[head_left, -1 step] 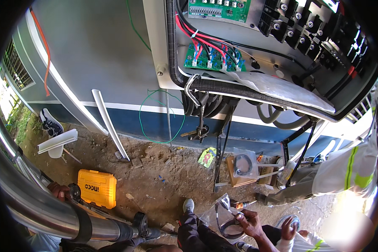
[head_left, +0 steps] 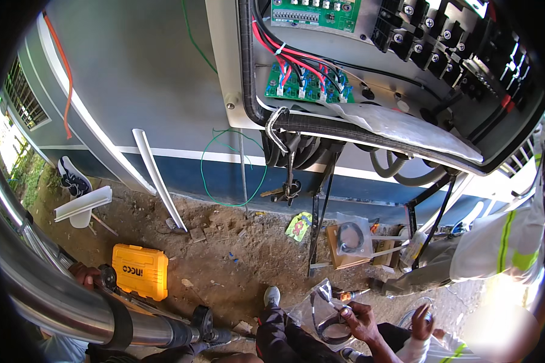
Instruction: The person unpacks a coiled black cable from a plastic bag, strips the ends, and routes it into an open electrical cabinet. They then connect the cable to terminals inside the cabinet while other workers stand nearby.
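My right hand (head_left: pixel 362 322), lower right of the frame, has its fingers closed on a clear bag (head_left: pixel 309 313) of black cable (head_left: pixel 334 330) (probably light, slippery, springy); I'd grip both together. Left hand (head_left: pixel 88 277), lower left: finger state I cannot tell.

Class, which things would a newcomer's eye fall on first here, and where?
First, the open electrical cabinet at upper right, with its red and black wires. Then the yellow tool case on the dirt at lower left, and the right hand holding a clear plastic bag below centre.
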The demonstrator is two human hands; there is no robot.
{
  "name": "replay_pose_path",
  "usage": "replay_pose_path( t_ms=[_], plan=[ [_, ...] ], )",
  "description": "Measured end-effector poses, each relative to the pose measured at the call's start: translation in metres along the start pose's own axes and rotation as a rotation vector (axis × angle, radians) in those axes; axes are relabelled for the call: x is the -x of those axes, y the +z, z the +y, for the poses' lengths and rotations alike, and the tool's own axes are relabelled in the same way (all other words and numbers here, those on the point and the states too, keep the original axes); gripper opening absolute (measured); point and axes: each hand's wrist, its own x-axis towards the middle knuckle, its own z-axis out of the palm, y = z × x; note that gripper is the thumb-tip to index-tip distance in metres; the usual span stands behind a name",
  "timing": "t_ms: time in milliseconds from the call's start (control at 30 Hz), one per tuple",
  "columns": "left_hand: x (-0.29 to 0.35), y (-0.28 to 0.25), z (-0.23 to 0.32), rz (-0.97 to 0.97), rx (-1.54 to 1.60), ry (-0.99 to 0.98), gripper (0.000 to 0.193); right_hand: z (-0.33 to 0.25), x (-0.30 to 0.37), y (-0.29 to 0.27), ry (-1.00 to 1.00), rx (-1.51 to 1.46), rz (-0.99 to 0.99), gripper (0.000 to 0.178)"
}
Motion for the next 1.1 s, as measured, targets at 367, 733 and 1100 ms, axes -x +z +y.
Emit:
replay_pose_path(
  t_ms=[367,733,1100],
  plan=[
    [-0.012,0.161,0.184,0.054,0.34,-0.004,0.029,-0.064,-0.014,0.019,-0.011,0.11,-0.015,0.023],
    [-0.233,0.134,0.473,0.538,0.335,0.453,0.045,-0.409,-0.17,-0.017,-1.184,1.655,0.572,0.048],
    [-0.302,0.116,0.503,0.168,0.128,0.033,0.056,-0.439,-0.154,0.049,-1.113,1.379,0.511,0.039]
  ],
)
